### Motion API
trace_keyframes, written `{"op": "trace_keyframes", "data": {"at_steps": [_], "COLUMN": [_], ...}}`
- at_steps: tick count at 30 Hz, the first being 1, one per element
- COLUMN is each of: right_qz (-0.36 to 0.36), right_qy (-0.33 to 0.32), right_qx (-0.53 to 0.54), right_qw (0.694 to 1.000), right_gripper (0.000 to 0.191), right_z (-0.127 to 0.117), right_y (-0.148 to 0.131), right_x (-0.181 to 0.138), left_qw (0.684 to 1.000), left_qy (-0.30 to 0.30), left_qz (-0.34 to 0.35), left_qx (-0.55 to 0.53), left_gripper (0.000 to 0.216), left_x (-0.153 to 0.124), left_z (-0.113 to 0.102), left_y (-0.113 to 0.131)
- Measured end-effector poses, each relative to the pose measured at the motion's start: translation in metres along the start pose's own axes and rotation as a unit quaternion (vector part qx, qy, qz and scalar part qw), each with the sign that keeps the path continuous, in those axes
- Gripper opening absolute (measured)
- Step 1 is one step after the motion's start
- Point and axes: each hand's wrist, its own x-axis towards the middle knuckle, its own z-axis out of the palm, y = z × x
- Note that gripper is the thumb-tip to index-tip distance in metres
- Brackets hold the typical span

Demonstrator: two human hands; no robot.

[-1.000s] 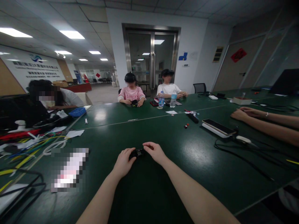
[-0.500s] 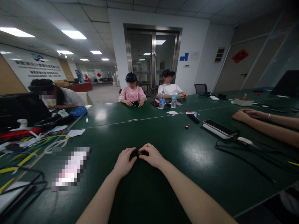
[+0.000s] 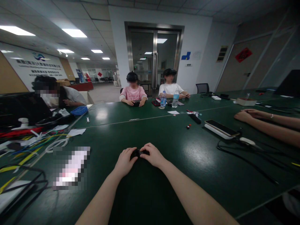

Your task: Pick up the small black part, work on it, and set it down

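A small black object (image 3: pixel 138 152) rests on the dark green table (image 3: pixel 178 156) just in front of me. My left hand (image 3: pixel 124 161) curls its fingers around the object's left end. My right hand (image 3: pixel 152 154) pinches its right end, thumb and fingers pressed together. Both hands nearly touch each other over it, and most of the object is hidden between the fingers.
Coloured cables (image 3: pixel 30 147) and black cords pile up at the left. A phone on a white power bank (image 3: pixel 220 129) with a black cable lies to the right, beside another person's forearms (image 3: pixel 269 125). Three people sit at the far and left sides, with water bottles (image 3: pixel 174 99).
My right hand has closed in from slightly apart onto the black object, so both hands now meet over it. The view has shifted slightly.
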Motion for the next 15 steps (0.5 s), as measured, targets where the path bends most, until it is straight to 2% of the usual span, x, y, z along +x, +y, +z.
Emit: {"op": "trace_keyframes", "data": {"at_steps": [15], "right_qz": [0.042], "right_qy": [0.011], "right_qx": [0.144], "right_qw": [0.989], "right_gripper": [0.027], "right_z": [-0.0071], "right_y": [0.0048], "right_x": [0.0039], "left_qw": [1.0], "left_qy": [-0.012], "left_qz": [-0.017], "left_qx": [-0.017], "left_gripper": [0.043], "left_x": [-0.0005], "left_z": [-0.0036], "left_y": [0.0032]}}
